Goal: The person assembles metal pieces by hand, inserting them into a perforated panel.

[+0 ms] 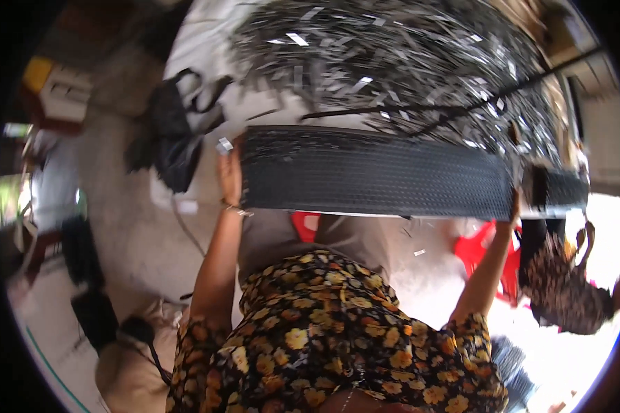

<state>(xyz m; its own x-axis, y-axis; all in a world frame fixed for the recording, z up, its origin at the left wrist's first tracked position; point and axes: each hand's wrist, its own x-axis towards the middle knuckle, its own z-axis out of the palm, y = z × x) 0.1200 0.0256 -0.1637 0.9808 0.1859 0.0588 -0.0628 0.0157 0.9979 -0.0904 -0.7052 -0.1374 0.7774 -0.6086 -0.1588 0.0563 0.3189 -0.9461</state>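
Note:
Held level in front of me is a long, black, shallow tray-like panel [379,175] with a fine dotted or perforated surface. Some thin dark strips seem to lie at its far left corner. My left hand [230,175] grips its left end. At the right end my right hand [515,205] holds on, with its fingers partly hidden by the panel. Just beyond spreads a large heap of thin, dark and shiny strips [393,55], blurred by motion. A long dark rod or strip [406,109] lies across the near side of the heap.
A black bag [176,134] lies on the left, near my left hand. Red plastic seating [486,258] shows below my right hand. Another person [565,286] is at the right, beside a second dark textured piece [561,189]. A person's beige clothing [134,365] appears lower left.

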